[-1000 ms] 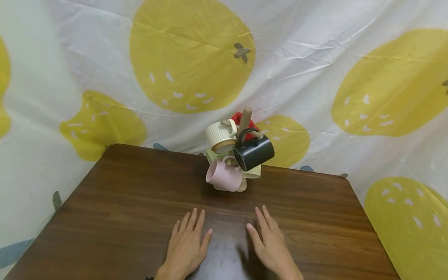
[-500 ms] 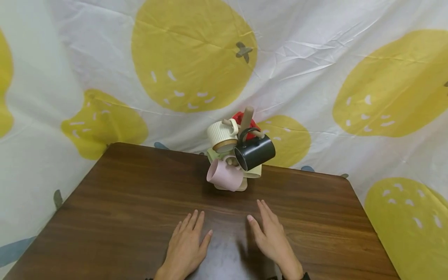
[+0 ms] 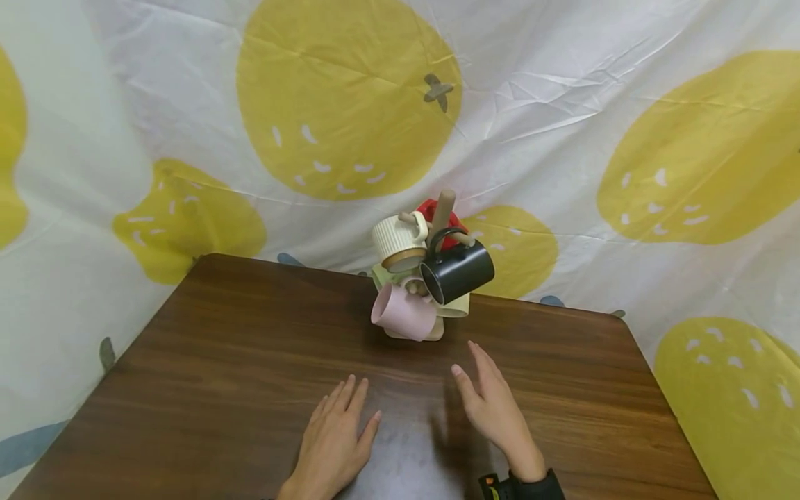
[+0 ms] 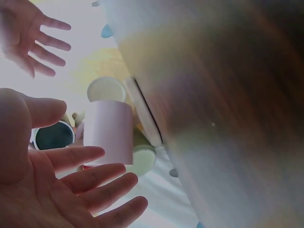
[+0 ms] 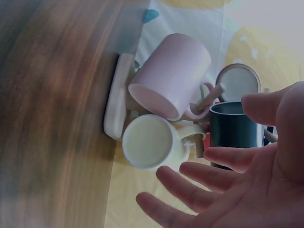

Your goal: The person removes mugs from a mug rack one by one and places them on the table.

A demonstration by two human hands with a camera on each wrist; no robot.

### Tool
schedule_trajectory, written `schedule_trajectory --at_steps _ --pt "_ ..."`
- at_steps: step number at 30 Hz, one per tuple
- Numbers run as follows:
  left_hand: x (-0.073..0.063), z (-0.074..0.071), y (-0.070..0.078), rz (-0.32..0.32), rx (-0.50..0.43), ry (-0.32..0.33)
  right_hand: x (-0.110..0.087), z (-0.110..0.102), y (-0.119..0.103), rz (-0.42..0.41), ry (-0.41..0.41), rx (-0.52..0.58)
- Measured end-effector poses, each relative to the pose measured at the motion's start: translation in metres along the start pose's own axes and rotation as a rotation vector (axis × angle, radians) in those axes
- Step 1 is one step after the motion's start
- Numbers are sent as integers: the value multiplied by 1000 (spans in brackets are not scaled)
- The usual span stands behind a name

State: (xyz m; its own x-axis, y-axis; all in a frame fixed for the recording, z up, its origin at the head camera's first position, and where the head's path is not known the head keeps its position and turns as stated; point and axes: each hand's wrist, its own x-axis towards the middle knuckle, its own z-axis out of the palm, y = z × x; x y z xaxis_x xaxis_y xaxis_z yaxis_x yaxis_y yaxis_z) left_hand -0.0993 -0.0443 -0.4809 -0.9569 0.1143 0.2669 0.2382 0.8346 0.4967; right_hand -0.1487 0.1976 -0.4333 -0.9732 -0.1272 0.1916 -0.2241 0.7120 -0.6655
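Observation:
A wooden mug tree [image 3: 444,208] stands near the table's back edge, hung with several mugs. On it are a black mug [image 3: 459,272] at right, a ribbed white mug [image 3: 397,237] at upper left, a pink mug [image 3: 405,312] low in front, and a red mug [image 3: 454,221] behind, mostly hidden. A pale yellow mug [image 5: 149,142] and a pale green one [image 4: 142,160] hang lower down. My left hand [image 3: 334,437] is held over the table with fingers extended, holding nothing. Nearer the mugs is my right hand [image 3: 496,410], also holding nothing, thumb apart from its straight fingers.
The dark wooden table [image 3: 237,375] extends to both sides of the hands. Behind it hangs a white cloth [image 3: 512,139] printed with yellow fruit shapes, close to the back edge. A black wrist strap [image 3: 531,485] sits on the right forearm.
My right hand has moved forward, toward the mug tree, and its wrist strap has come into view. The left hand has stayed almost in place. The mugs hang as before.

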Motion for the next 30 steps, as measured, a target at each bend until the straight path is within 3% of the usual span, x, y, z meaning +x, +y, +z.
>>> schedule_trajectory --at_steps 6,12,21,30 --pt "0 -1 1 5 -6 12 8 -3 0 76 -16 49" --pt "-2 -1 1 3 -21 -17 17 -6 -2 136 -49 119" --pt "-5 -2 1 5 -33 -41 31 -14 -10 255 -50 369" --pt "-7 -2 3 31 -17 -15 48 -14 -11 333 -36 550"
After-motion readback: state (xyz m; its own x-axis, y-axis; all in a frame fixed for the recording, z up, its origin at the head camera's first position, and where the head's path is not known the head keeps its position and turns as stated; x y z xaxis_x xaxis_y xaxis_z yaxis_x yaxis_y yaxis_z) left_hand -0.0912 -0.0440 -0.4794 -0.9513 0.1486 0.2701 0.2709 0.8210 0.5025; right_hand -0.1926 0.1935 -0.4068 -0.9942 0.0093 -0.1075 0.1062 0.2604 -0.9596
